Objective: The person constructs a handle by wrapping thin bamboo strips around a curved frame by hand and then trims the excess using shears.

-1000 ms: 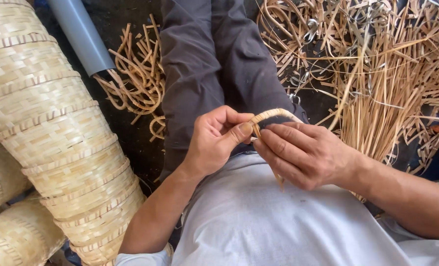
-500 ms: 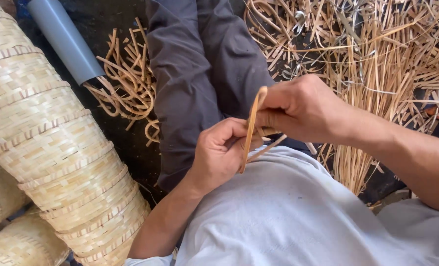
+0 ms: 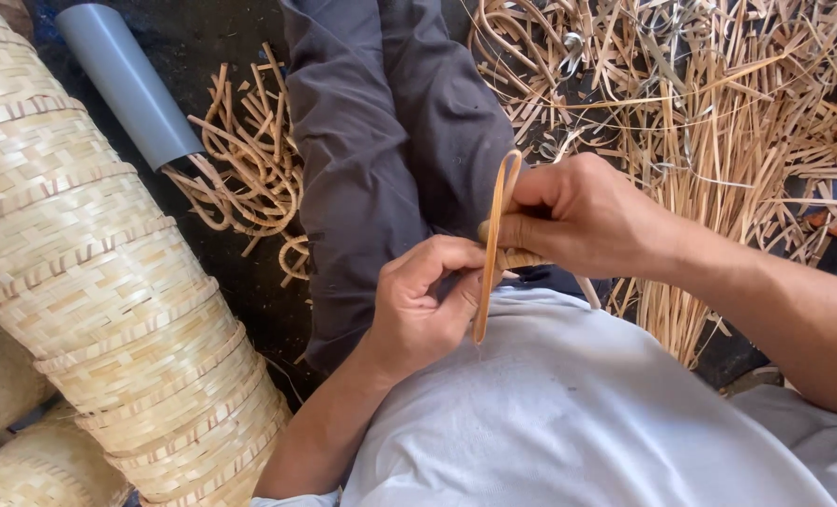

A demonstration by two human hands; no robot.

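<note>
1. The bent cane strip (image 3: 494, 244) stands upright at frame centre, over the lap. The right hand (image 3: 578, 216) has its grip pinched shut on it; the left hand (image 3: 423, 305) clamps the lower end.
2. Risk, as I judge it: bent tighter, the strip may crack or spring loose.
3. Stacked woven baskets (image 3: 90, 282) at 9 o'clock; their insides are hidden.

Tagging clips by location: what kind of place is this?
Likely a basket-weaving workspace: stacked woven baskets, loose cane strips on the ground, and both hands bending a strip.
</note>
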